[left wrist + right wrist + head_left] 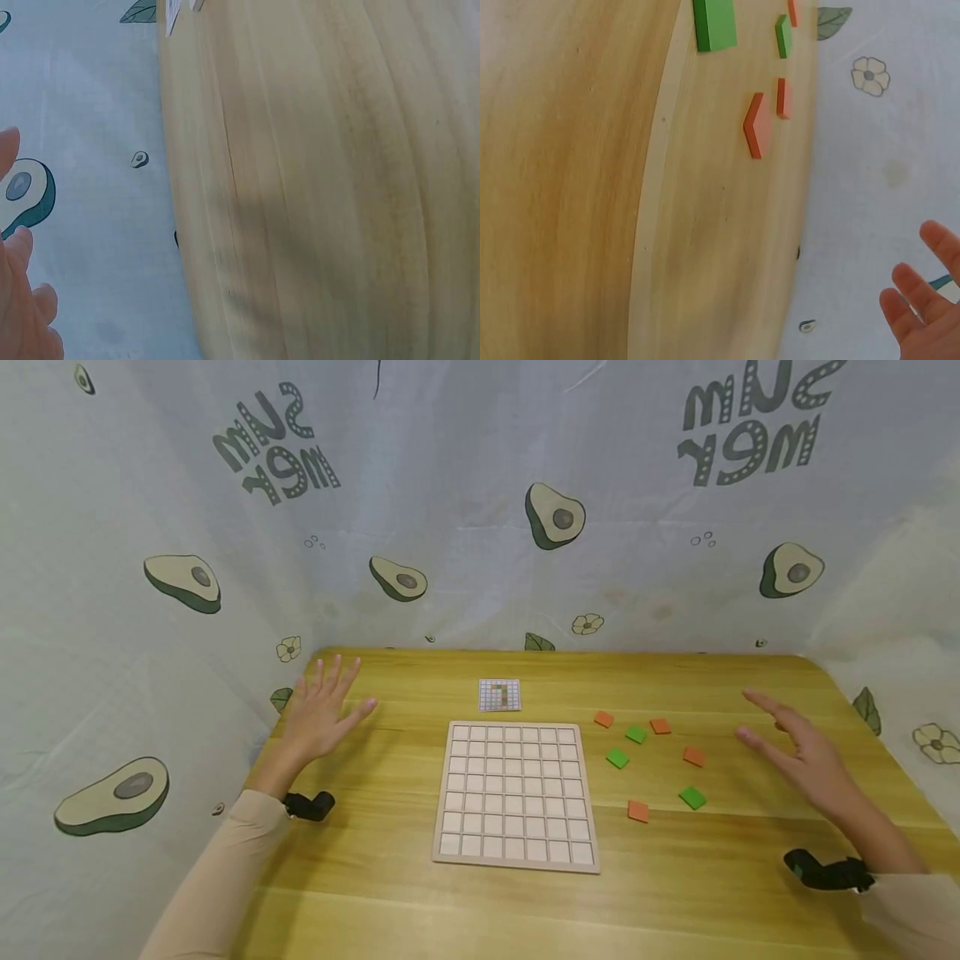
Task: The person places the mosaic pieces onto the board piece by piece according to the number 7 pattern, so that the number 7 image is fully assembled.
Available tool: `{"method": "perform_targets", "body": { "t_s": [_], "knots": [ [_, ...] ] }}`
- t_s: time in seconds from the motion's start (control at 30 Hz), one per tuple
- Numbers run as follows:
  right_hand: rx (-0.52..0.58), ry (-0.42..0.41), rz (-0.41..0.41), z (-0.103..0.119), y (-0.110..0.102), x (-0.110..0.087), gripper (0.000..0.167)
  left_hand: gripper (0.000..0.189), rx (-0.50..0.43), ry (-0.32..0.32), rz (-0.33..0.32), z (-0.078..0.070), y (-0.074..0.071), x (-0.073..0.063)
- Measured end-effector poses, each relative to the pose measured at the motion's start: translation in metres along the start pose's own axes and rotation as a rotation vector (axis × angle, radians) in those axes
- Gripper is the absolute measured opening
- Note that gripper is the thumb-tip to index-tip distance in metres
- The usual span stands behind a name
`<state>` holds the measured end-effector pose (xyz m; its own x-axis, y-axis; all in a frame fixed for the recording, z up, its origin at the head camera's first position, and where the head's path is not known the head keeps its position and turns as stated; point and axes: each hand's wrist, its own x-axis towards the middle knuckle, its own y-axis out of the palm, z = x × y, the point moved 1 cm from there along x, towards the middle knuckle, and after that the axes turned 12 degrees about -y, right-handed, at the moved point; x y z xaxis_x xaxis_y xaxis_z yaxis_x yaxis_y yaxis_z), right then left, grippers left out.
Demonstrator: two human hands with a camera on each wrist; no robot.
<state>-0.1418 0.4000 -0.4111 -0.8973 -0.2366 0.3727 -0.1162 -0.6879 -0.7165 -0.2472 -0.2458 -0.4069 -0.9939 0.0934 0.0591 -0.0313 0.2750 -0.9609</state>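
Observation:
My left hand (318, 714) is raised over the table's left side, fingers spread and nothing in it. On the right, my right hand (806, 760) hovers over the table with its fingers extended, also holding nothing. Between them lies a wooden grid board (517, 795) with square cells, all bare. Several small square tiles lie loose to the board's right, nearer my right hand: orange tiles (637, 811) and green tiles (692, 797). Behind the board is a small card (499, 695) printed with a grid and a few coloured squares. In the right wrist view an orange tile (757, 126) lies on the wood.
The wooden table (360, 893) has a light, yellowish grain. A pale curtain (465, 535) with avocado prints hangs behind it and along both sides. Each wrist wears a black strap with a camera (825, 870).

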Motion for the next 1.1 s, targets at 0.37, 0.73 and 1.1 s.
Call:
{"method": "perform_targets", "body": {
  "t_s": [0.37, 0.73, 1.1],
  "knots": [
    [0.044, -0.098, -0.075, 0.007, 0.015, -0.004, 0.058, 0.079, 0.012, 0.029, 0.039, -0.015, 0.01, -0.009],
    [0.087, -0.115, -0.075, 0.013, 0.027, -0.006, 0.051, 0.078, 0.015, 0.062, 0.032, -0.02, 0.026, -0.015],
    [0.123, -0.159, -0.033, 0.022, 0.038, -0.015, 0.046, 0.078, 0.011, 0.116, 0.05, -0.03, 0.043, -0.023]
  ]
}}
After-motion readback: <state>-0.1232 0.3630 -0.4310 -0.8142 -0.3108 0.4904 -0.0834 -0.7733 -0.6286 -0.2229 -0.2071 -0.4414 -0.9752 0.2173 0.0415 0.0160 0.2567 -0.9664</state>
